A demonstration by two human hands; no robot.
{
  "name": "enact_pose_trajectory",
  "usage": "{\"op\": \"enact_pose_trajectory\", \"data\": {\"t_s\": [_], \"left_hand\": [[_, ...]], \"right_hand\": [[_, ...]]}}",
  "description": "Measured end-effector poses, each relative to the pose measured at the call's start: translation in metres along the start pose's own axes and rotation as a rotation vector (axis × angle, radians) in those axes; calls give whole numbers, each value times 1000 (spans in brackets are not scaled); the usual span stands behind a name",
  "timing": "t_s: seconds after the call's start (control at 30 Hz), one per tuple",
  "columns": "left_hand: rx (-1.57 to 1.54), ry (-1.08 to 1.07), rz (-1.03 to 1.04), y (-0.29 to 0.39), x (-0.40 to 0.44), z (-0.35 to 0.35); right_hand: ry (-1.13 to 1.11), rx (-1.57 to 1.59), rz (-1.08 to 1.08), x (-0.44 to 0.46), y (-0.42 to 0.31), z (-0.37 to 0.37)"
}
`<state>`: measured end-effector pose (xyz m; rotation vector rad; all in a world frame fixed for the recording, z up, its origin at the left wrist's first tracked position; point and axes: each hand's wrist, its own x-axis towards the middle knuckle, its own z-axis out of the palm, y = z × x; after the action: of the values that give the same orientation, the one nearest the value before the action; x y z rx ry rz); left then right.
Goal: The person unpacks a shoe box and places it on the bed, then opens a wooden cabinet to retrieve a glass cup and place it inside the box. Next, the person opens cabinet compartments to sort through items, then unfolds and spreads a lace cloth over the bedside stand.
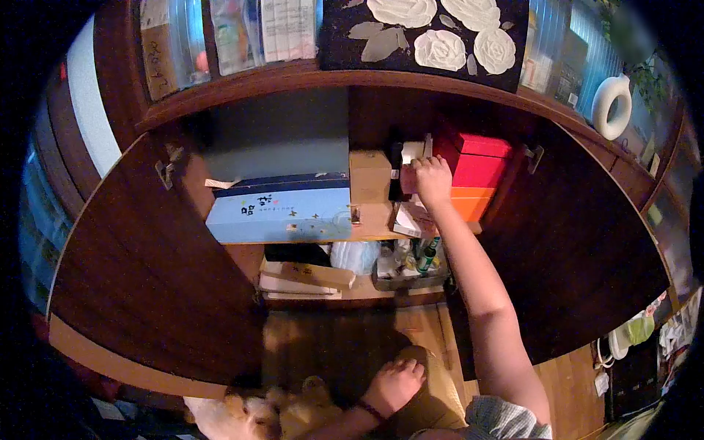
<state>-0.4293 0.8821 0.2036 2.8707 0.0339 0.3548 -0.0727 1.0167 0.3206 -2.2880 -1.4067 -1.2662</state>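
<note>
My right hand [431, 180] reaches into the upper shelf of the cabinet, its fingers curled in front of a white box [414, 152]. What the fingertips hold is hidden from me. To the left of that hand are a black narrow box [396, 172] and a brown cardboard box [369, 177]; to its right, a red box [482, 155] rests on an orange box [470, 203]. Below the wrist lies a small white carton [413, 220], tilted. Lower down, my left hand [396, 385] lies on my bent knee, fingers loosely bent and holding nothing.
Both dark doors [158, 271] of the cabinet stand wide open. A long light-blue box [282, 214] fills the upper shelf's left side. The lower shelf holds a grey tray [411, 282] of bottles. A white-and-tan dog [249, 414] is beside my left arm.
</note>
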Motion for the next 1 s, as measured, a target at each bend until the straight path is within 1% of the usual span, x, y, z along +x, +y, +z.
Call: {"op": "enact_pose_trajectory", "data": {"t_s": [0.03,0.07,0.13,0.17,0.23,0.27,0.33,0.37,0.4,0.43,0.47,0.5,0.53,0.57,0.6,0.63,0.67,0.7,0.73,0.77,0.8,0.83,0.87,0.9,0.93,0.97,1.0], "left_hand": [[21,-3,21,0,0,5],[20,-6,24,-1,0,6],[21,-14,35,-3,-1,6],[-7,-14,-6,-3,0,3],[-67,-22,-89,-4,6,-5],[-18,-24,-88,-6,7,-5],[63,-48,-93,-12,8,1],[24,-109,-172,-13,10,0],[-33,-133,-344,-11,14,-7],[-82,64,-383,-15,10,3],[-260,14,-456,-13,23,-27],[-237,166,-419,-12,30,-40],[-166,191,-360,-13,33,-46],[-159,281,-206,-20,35,-52],[-163,222,-212,-23,37,-50],[-166,165,-217,-26,37,-46],[-105,157,-246,-35,32,-37],[-87,105,-297,-38,26,-36],[-63,54,-350,-44,24,-38],[-34,9,-397,-47,23,-39],[93,85,-355,-49,20,-29],[184,6,-355,-47,13,-19],[274,-74,-357,-42,4,-9],[227,-137,-365,-35,3,-10],[181,-200,-375,-29,3,-11],[1,-242,-389,-14,12,-32],[-31,-290,-390,-10,10,-32]], "right_hand": [[55,-6,-10,-4,-3,-12],[285,9,-52,-12,-3,-14],[383,42,-78,-33,-5,-40],[433,57,-88,-44,-7,-54],[504,59,-44,-73,-7,-71],[526,64,-17,-91,-7,-80],[500,107,5,-130,-7,-98],[492,130,10,-151,-7,-103],[490,173,-6,-171,-11,-107],[385,230,-12,-194,-17,-109],[297,406,-12,-213,-28,-118],[206,582,-1,-226,-38,-128],[118,695,-49,-235,-46,-136],[32,814,-96,-241,-53,-142],[-49,986,-89,-247,-57,-143],[-104,1091,-134,-248,-59,-143],[-187,1198,-157,-250,-62,-136],[-263,1304,-184,-253,-67,-129],[-378,1457,-2,-261,-75,-115],[-503,1519,137,-264,-78,-106],[-547,1566,226,-263,-80,-97],[-593,1611,313,-262,-81,-87],[-546,1707,436,-265,-84,-62],[-497,1800,562,-275,-87,-27],[-501,1831,784,-293,-90,15],[-442,1830,980,-316,-96,59],[-423,1468,961,-354,-97,108]]}}
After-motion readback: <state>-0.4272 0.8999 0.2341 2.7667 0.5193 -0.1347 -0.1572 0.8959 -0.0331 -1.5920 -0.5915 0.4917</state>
